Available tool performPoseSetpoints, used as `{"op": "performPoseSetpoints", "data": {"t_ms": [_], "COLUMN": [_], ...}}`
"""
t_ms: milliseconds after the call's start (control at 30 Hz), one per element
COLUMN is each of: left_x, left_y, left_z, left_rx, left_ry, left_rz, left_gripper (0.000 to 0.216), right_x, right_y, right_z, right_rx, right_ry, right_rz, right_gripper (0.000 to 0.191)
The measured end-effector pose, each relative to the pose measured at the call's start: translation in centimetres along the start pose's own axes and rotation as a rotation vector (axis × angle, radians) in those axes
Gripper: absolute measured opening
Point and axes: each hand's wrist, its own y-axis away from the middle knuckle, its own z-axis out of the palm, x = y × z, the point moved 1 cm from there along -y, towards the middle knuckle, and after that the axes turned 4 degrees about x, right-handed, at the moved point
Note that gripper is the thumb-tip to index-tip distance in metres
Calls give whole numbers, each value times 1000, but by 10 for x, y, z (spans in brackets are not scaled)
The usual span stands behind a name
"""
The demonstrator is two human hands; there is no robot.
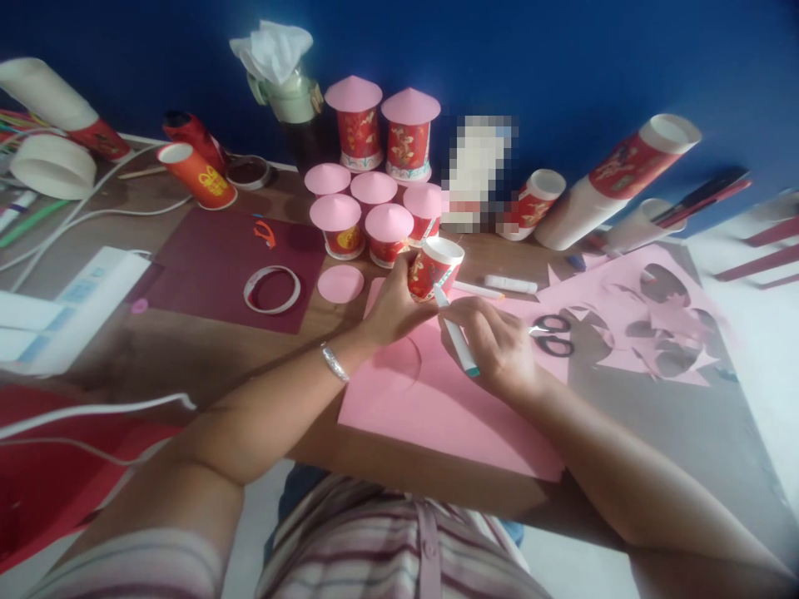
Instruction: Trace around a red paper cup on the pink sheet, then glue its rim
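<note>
My left hand [398,304] is closed around a red paper cup [444,268] with gold patterns, tilted with its white mouth up and away from me. In my right hand [493,337] is a white marker [459,343] with a teal end, its tip at the side of the cup. Both hands are over a pink paper sheet [437,416]. Just beyond the cup stand several red cups with pink cone tops, one cone [389,223] nearest. A flat pink paper disc [340,284] lies to the left of my left hand.
Right of my hand lie black-handled scissors [554,335] and cut pink scraps [649,324]. A white pen [510,284] lies behind. On the left are a maroon sheet [187,274], a paper ring [272,289], an orange cup [198,176] and white cables [93,212]. Cup stacks [642,158] stand back right.
</note>
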Motion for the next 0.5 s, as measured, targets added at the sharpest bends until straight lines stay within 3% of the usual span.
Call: {"op": "performPoseSetpoints", "data": {"t_ms": [267,500], "left_x": [-17,-3], "left_y": [-4,-1], "left_z": [3,1], "left_rx": [36,50], "left_ry": [-14,-78], "left_rz": [54,38], "left_gripper": [67,60], "right_x": [0,-2], "right_y": [0,1], "right_z": [-1,-1], "right_rx": [3,21], "right_ry": [9,-11], "right_rz": [-8,-17], "right_gripper": [24,25]}}
